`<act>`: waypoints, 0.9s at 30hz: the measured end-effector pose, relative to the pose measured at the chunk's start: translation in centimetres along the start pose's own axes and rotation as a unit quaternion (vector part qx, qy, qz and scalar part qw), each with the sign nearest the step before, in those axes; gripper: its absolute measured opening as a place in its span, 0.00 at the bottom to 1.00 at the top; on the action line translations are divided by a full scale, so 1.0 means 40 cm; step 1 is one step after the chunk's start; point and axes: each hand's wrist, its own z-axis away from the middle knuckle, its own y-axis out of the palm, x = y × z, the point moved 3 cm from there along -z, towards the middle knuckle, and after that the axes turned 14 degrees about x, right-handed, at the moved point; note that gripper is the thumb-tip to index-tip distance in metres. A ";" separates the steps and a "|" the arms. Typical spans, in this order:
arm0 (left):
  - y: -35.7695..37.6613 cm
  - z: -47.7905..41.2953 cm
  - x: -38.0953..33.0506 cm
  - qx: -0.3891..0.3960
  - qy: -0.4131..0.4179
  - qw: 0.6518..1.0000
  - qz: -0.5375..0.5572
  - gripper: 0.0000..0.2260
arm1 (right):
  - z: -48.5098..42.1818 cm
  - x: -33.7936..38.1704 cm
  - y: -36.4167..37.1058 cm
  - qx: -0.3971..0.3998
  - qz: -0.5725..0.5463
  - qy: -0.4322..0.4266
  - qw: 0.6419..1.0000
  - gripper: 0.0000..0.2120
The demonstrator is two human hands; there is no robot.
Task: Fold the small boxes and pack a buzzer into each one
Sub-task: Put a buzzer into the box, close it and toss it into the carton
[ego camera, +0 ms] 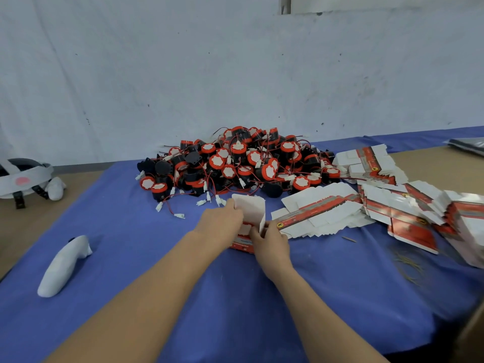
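A small red and white box stands half folded on the blue cloth, its white flaps raised. My left hand grips its left side, fingers curled over the top flap. On the right, my right hand pinches the lower right edge of the box. Behind the box lies a big pile of black and red buzzers with red wires and white plugs. Flat unfolded boxes are fanned out to the right of my hands.
More stacks of flat boxes spread to the far right and back right. A white controller lies on the blue cloth at the left. A headset sits at the far left by the wall.
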 end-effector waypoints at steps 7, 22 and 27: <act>0.073 0.040 0.096 -0.098 0.146 0.976 0.126 0.10 | 0.016 0.007 0.003 -0.027 0.079 -0.018 0.996 0.08; 0.073 0.054 0.030 -0.297 0.076 0.952 -0.012 0.22 | 0.023 -0.003 0.008 -0.043 0.107 -0.042 0.992 0.11; 0.093 0.047 0.032 -0.274 0.107 0.956 0.007 0.25 | 0.024 -0.002 0.005 -0.047 0.103 -0.045 0.993 0.09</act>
